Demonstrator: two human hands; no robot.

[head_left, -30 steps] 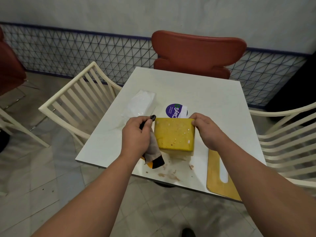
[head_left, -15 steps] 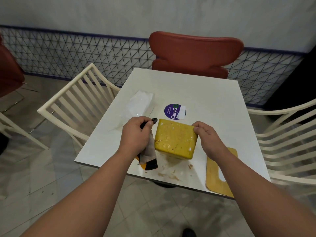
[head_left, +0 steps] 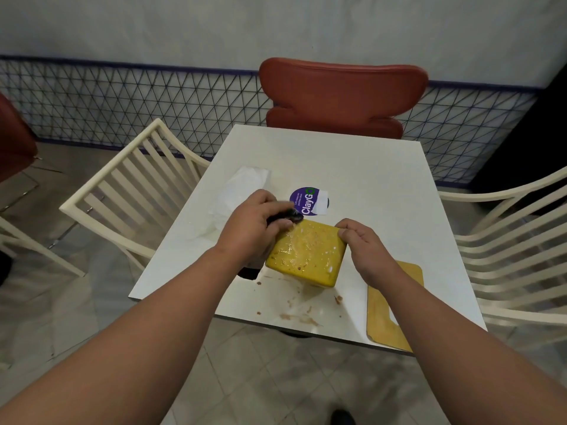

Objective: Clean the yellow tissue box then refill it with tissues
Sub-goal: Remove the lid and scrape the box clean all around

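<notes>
The yellow tissue box (head_left: pixel 306 254) stands tilted near the front of the white table (head_left: pixel 352 167), its broad face smeared with brown bits and white drops. My right hand (head_left: pixel 359 240) grips its far right corner. My left hand (head_left: pixel 253 223) holds a dark cloth (head_left: pixel 283 216) against the box's upper left edge; the cloth's tail hangs down below the hand. A pack of white tissues (head_left: pixel 242 188) in clear wrap lies at the table's left edge, behind my left hand.
A flat wooden lid (head_left: pixel 395 305) with a slot lies at the front right of the table. A purple round sticker (head_left: pixel 305 201) sits behind the box. Brown crumbs (head_left: pixel 297 317) dot the front edge. Cream slatted chairs (head_left: pixel 122 191) flank the table; a red chair (head_left: pixel 340 93) stands behind.
The box has turned and tilted more, its dirty face now up toward me. My left hand has moved the cloth from the box's left side onto its upper left edge.
</notes>
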